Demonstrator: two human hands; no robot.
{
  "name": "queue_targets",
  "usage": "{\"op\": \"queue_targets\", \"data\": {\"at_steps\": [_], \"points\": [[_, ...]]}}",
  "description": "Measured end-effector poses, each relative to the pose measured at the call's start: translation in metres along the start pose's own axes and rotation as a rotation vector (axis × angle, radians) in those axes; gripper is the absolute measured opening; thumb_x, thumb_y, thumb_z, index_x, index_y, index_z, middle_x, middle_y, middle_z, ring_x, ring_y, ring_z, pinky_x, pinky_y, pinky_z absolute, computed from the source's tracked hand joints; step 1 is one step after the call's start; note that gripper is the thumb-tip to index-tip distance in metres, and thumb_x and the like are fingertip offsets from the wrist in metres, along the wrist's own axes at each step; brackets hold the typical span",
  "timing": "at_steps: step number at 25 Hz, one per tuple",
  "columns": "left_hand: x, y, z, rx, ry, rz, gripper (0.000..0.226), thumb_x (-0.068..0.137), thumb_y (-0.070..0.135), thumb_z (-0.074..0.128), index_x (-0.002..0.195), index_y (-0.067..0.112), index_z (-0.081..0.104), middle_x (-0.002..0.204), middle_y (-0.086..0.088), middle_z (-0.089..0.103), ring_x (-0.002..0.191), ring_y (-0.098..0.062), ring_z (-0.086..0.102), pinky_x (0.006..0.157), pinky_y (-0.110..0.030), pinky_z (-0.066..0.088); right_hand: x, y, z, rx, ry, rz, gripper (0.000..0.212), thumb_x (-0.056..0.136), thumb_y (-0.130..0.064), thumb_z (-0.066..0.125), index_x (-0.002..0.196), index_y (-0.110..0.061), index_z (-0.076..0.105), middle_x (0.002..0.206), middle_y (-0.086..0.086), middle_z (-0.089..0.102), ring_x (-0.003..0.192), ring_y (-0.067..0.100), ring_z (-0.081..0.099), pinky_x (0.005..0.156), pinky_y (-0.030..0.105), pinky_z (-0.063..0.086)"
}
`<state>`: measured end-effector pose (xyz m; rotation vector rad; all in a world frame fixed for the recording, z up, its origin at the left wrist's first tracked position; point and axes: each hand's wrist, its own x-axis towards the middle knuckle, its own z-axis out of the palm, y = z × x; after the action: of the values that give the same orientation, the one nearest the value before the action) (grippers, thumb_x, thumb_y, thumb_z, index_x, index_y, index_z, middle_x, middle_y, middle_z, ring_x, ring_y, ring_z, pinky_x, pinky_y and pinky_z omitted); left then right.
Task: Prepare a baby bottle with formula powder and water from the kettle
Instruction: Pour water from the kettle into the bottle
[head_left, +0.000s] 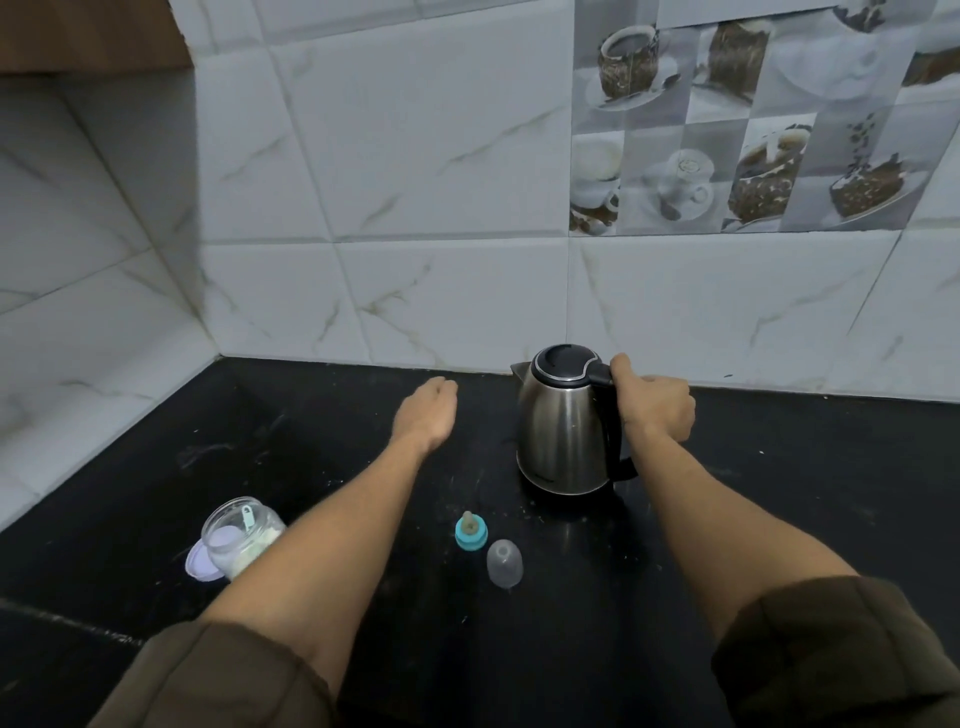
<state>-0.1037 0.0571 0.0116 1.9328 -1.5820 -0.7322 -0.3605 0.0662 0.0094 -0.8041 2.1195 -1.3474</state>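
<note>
Steel kettle (563, 431) stands on black tabletop (779, 467) near wall (467, 301); right hand (657, 408) clamped round handle (614, 447). Left hand (428, 410) hovers beside, loosely curled, holding nothing. Risk: jerky lift slops hot water over left hand.

A black surface (234, 441) is stretching across the lower part of the view, and pale smudges (208, 452) and small white specks are showing on it. A light seam (62, 618) is crossing it at the lower left. White marble-look wall tiles (415, 156) are rising behind it and are turning a corner onto the side wall (78, 234) on the left. Picture tiles (727, 130) with coffee cups and beans are filling the upper right. A wooden cabinet (88, 34) is hanging at the top left.
</note>
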Motion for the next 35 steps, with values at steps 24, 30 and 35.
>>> {"op": "queue_targets", "data": {"at_steps": [24, 30, 35], "points": [[-0.060, -0.188, -0.054, 0.020, -0.224, -0.294, 0.103, 0.034, 0.042, 0.098, 0.127, 0.019, 0.063, 0.114, 0.005, 0.073, 0.108, -0.016, 0.069, 0.106, -0.039, 0.052, -0.088, -0.100, 0.044, -0.032, -0.176, -0.367, 0.049, 0.073, -0.054, 0.060, 0.048, -0.017, 0.041, 0.049, -0.001, 0.040, 0.049, 0.023, 0.042, 0.051, 0.030, 0.033], [-0.061, -0.182, -0.043, 0.001, -0.089, -0.211, 0.050, 0.066, 0.044, 0.092, 0.109, 0.029, 0.072, 0.101, 0.010, 0.076, 0.099, -0.012, 0.070, 0.098, -0.036, 0.054, -0.090, -0.101, 0.057, -0.107, -0.182, -0.404, 0.049, 0.076, -0.050, 0.063, 0.048, -0.017, 0.039, 0.048, -0.001, 0.038, 0.048, 0.023, 0.042, 0.050, 0.030, 0.032], [-0.045, -0.145, -0.060, 0.030, 0.089, -0.136, 0.040, 0.069, 0.046, 0.087, 0.103, 0.030, 0.074, 0.096, 0.007, 0.075, 0.094, -0.015, 0.068, 0.086, -0.033, 0.053, -0.090, -0.107, 0.067, -0.149, -0.206, -0.462, 0.050, 0.075, -0.050, 0.062, 0.047, -0.017, 0.036, 0.048, -0.001, 0.035, 0.048, 0.024, 0.039, 0.049, 0.030, 0.032]]}}
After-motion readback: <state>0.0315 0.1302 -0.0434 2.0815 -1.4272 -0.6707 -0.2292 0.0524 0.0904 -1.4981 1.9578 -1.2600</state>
